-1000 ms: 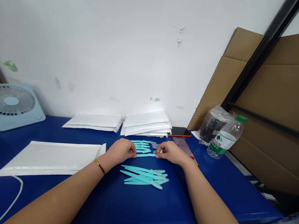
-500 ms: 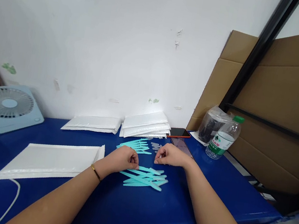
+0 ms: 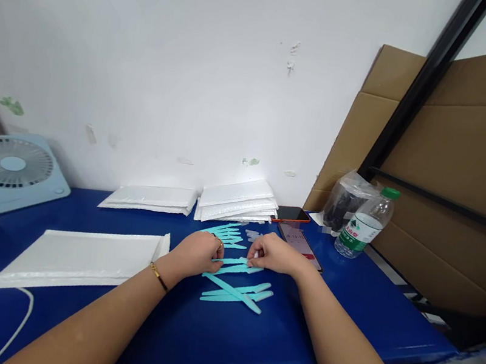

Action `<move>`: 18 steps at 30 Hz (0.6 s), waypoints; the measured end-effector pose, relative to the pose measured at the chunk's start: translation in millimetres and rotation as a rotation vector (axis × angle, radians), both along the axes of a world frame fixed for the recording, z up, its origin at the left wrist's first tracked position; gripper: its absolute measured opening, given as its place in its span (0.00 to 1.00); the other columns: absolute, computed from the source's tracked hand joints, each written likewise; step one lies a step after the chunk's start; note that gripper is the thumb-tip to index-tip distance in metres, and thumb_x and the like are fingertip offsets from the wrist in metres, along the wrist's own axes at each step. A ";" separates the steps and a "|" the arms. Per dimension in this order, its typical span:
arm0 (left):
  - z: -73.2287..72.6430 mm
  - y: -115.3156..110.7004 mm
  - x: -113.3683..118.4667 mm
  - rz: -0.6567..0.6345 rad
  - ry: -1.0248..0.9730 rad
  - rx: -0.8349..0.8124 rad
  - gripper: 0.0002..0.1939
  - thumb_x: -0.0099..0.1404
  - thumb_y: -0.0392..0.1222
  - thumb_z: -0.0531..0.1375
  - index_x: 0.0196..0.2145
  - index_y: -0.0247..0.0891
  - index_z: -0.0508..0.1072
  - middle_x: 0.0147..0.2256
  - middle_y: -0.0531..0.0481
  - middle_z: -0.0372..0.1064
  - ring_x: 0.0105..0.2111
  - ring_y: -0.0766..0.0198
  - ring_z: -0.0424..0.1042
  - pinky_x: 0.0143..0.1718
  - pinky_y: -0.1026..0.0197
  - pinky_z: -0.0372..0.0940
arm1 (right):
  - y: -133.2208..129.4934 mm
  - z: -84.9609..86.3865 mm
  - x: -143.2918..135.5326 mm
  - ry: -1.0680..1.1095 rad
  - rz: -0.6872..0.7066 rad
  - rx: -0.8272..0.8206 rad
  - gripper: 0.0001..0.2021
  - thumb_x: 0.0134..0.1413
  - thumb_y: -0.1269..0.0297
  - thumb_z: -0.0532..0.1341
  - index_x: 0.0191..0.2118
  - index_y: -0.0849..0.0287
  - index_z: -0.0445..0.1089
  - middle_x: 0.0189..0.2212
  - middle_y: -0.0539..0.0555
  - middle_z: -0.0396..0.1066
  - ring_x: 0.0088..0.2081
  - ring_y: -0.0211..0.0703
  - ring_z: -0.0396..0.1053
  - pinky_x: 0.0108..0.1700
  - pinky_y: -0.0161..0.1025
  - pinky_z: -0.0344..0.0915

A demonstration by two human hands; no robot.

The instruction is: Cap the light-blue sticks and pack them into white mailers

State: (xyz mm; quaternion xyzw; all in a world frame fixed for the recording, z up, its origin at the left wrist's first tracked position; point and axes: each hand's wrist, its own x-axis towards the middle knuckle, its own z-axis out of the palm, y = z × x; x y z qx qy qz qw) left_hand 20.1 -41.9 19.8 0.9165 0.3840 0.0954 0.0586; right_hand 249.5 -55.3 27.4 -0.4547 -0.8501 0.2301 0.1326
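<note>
My left hand is closed, thumb and fingers pinching the left ends of turquoise eyebrow razors. The right ends of these razors meet my right hand, whose fingertips are pressed together on them. A small pale piece shows between my right fingers; its kind is unclear. Nearer me, several loose eyebrow razors lie crossed on the blue table. Just beyond my hands, another group of razors is laid side by side, partly covered by my left hand. Small greyish translucent pieces lie beside that group.
A white padded envelope lies left of my left arm. More envelopes are stacked against the wall. Two phones, a water bottle and a bagged dark object stand or lie at right. A blue fan is far left.
My right hand has moved slightly left onto the razors' ends. Some razors have been drawn from the near pile up between my hands, leaving fewer crossed there.
</note>
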 end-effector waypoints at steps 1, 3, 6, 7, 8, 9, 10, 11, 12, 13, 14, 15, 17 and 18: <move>0.4 -0.2 -0.7 0.001 0.013 0.004 0.07 0.50 0.44 0.57 0.23 0.39 0.72 0.23 0.52 0.70 0.22 0.66 0.64 0.22 0.65 0.51 | -0.7 0.5 -0.2 -0.001 0.006 0.002 0.09 0.41 0.62 0.62 0.29 0.60 0.74 0.23 0.51 0.71 0.25 0.37 0.66 0.24 0.30 0.57; 1.4 1.0 -3.9 0.013 0.033 0.000 0.07 0.49 0.44 0.58 0.22 0.39 0.72 0.23 0.52 0.70 0.22 0.66 0.64 0.22 0.65 0.51 | -0.4 1.1 1.6 -0.005 0.016 0.017 0.07 0.41 0.65 0.61 0.27 0.61 0.74 0.23 0.51 0.71 0.25 0.36 0.66 0.25 0.30 0.57; 2.8 6.7 -10.7 0.052 0.044 0.006 0.08 0.50 0.43 0.57 0.23 0.39 0.73 0.24 0.51 0.70 0.23 0.65 0.65 0.24 0.65 0.53 | 4.4 1.7 10.2 -0.026 -0.056 0.078 0.06 0.40 0.66 0.61 0.26 0.61 0.74 0.23 0.51 0.72 0.25 0.37 0.67 0.27 0.30 0.58; 3.1 8.9 -12.7 0.073 0.032 0.023 0.08 0.51 0.43 0.56 0.25 0.39 0.73 0.25 0.50 0.71 0.24 0.65 0.66 0.25 0.65 0.55 | 6.3 2.2 13.8 -0.037 -0.108 0.109 0.06 0.39 0.65 0.62 0.27 0.61 0.74 0.24 0.52 0.73 0.25 0.37 0.67 0.27 0.31 0.58; 3.4 10.8 -14.1 0.097 0.009 0.046 0.09 0.51 0.44 0.56 0.27 0.39 0.74 0.26 0.50 0.71 0.26 0.64 0.67 0.27 0.65 0.56 | 7.9 2.7 17.0 -0.045 -0.160 0.143 0.07 0.40 0.64 0.62 0.27 0.61 0.74 0.25 0.52 0.73 0.26 0.38 0.67 0.27 0.31 0.58; 3.6 12.1 -14.9 0.117 -0.020 0.067 0.10 0.52 0.44 0.55 0.29 0.39 0.74 0.28 0.49 0.72 0.28 0.63 0.67 0.28 0.65 0.56 | 9.0 3.3 19.7 -0.046 -0.199 0.174 0.08 0.40 0.63 0.62 0.29 0.61 0.74 0.25 0.53 0.73 0.26 0.38 0.67 0.27 0.31 0.58; 3.8 12.5 -15.0 0.129 -0.051 0.072 0.10 0.53 0.44 0.55 0.30 0.39 0.74 0.30 0.49 0.72 0.29 0.63 0.68 0.29 0.65 0.57 | 9.4 3.8 21.3 -0.039 -0.213 0.193 0.09 0.41 0.63 0.62 0.30 0.61 0.74 0.26 0.53 0.73 0.26 0.38 0.67 0.27 0.31 0.58; 4.1 11.9 -14.4 0.127 -0.080 0.058 0.11 0.54 0.44 0.54 0.31 0.39 0.73 0.30 0.49 0.72 0.30 0.63 0.68 0.29 0.65 0.57 | 9.2 4.1 21.9 -0.025 -0.198 0.198 0.09 0.41 0.64 0.61 0.30 0.60 0.74 0.27 0.53 0.73 0.26 0.37 0.67 0.27 0.31 0.58; 4.4 10.3 -13.3 0.112 -0.100 0.027 0.10 0.55 0.44 0.54 0.30 0.39 0.73 0.30 0.50 0.71 0.29 0.64 0.68 0.28 0.66 0.57 | 8.5 4.1 21.3 -0.010 -0.158 0.187 0.09 0.41 0.64 0.61 0.31 0.60 0.74 0.28 0.52 0.73 0.27 0.37 0.67 0.28 0.30 0.58; 4.6 8.0 -11.7 0.090 -0.113 -0.015 0.11 0.56 0.45 0.53 0.29 0.39 0.73 0.29 0.50 0.71 0.28 0.65 0.67 0.27 0.66 0.56 | 7.5 3.7 19.8 -0.003 -0.108 0.162 0.08 0.41 0.64 0.61 0.31 0.59 0.74 0.28 0.51 0.73 0.27 0.36 0.67 0.28 0.30 0.58; 4.8 5.3 -9.9 0.069 -0.121 -0.059 0.11 0.57 0.46 0.53 0.29 0.39 0.73 0.28 0.51 0.71 0.27 0.66 0.67 0.26 0.66 0.56 | 6.3 3.0 17.6 -0.006 -0.061 0.130 0.08 0.40 0.65 0.62 0.30 0.59 0.73 0.28 0.51 0.72 0.27 0.36 0.66 0.27 0.30 0.58; 4.9 2.4 -7.9 0.050 -0.125 -0.098 0.12 0.57 0.47 0.53 0.29 0.40 0.73 0.27 0.52 0.71 0.26 0.66 0.66 0.25 0.67 0.55 | 5.2 2.0 15.0 -0.018 -0.025 0.101 0.07 0.39 0.65 0.62 0.29 0.59 0.73 0.27 0.50 0.72 0.26 0.35 0.66 0.27 0.29 0.58; 4.6 -2.4 -4.1 0.028 -0.126 -0.153 0.13 0.57 0.50 0.54 0.28 0.40 0.73 0.26 0.52 0.70 0.25 0.67 0.66 0.23 0.67 0.54 | 3.4 -0.1 9.3 -0.046 0.009 0.061 0.06 0.38 0.67 0.61 0.28 0.60 0.72 0.24 0.50 0.71 0.25 0.35 0.65 0.25 0.29 0.57; 4.2 -4.1 -2.4 0.021 -0.124 -0.176 0.13 0.56 0.51 0.55 0.28 0.40 0.73 0.26 0.53 0.70 0.25 0.67 0.65 0.23 0.67 0.53 | 2.7 -1.0 6.5 -0.050 0.010 0.055 0.06 0.38 0.68 0.61 0.28 0.60 0.72 0.24 0.50 0.70 0.24 0.34 0.64 0.25 0.29 0.57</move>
